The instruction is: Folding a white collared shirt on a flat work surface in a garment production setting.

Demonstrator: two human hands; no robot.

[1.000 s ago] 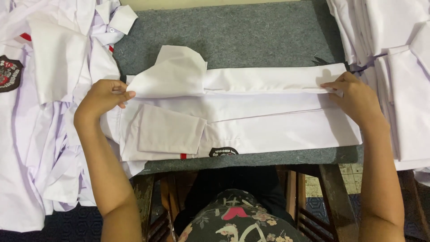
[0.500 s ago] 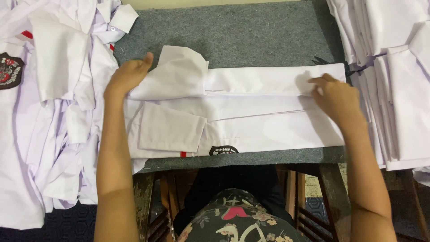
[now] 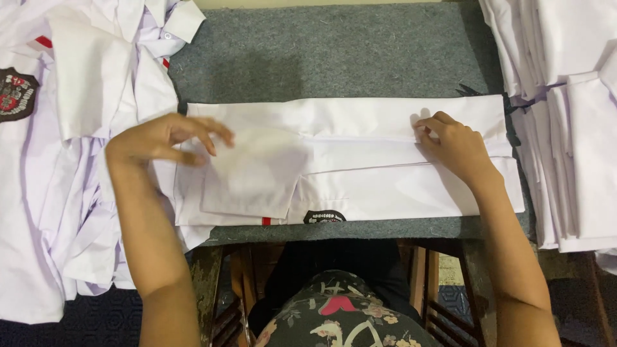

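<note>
A white shirt [image 3: 360, 160] lies folded into a long band across a grey felt-covered table [image 3: 334, 58]. Its short sleeve [image 3: 254, 173] is folded flat over the left part, and a dark badge [image 3: 324, 216] shows at the near edge. My left hand [image 3: 160, 138] hovers at the shirt's left end, fingers spread and blurred, holding nothing. Fingertips of my right hand [image 3: 453, 144] press down on the fold line near the right end.
A loose heap of white shirts [image 3: 71, 160], one with a dark crest patch [image 3: 16, 93], covers the left side. A stack of folded white shirts [image 3: 565, 115] stands at the right. Wooden table legs [image 3: 443, 289] and my patterned lap show below.
The sleeve that stuck up at the top left now lies flat over the shirt. My left hand came down and left from it; my right hand shifted slightly left along the fold.
</note>
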